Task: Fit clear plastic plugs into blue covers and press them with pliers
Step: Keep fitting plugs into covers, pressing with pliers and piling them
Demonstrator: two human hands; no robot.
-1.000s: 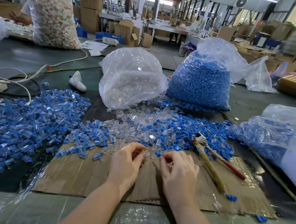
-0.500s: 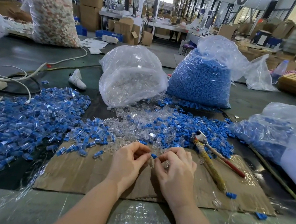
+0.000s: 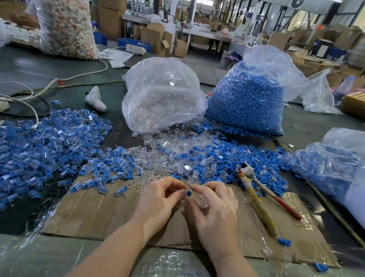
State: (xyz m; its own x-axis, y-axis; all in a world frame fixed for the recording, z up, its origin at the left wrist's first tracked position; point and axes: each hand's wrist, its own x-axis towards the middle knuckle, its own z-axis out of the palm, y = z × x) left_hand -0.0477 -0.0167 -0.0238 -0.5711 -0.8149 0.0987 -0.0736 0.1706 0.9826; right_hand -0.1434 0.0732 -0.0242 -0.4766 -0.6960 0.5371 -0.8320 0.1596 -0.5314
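Two hands meet | left hand [image 3: 157,202], right hand [image 3: 213,211] fingers pinch blue cover [image 3: 188,193] | no legible writing

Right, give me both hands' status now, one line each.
Left hand: fingers curled, pinching the blue cover at the fingertips.
Right hand: fingers curled round a clear plastic plug, touching the cover.

I count two bare hands, the left hand [image 3: 158,200] and right hand [image 3: 214,210], one pair of pliers with tape-wrapped handles [image 3: 259,198], and one flat brown cardboard sheet [image 3: 99,213]. Loose small blue plastic covers [image 3: 231,167] and clear plastic plugs [image 3: 162,156] are too many to count.
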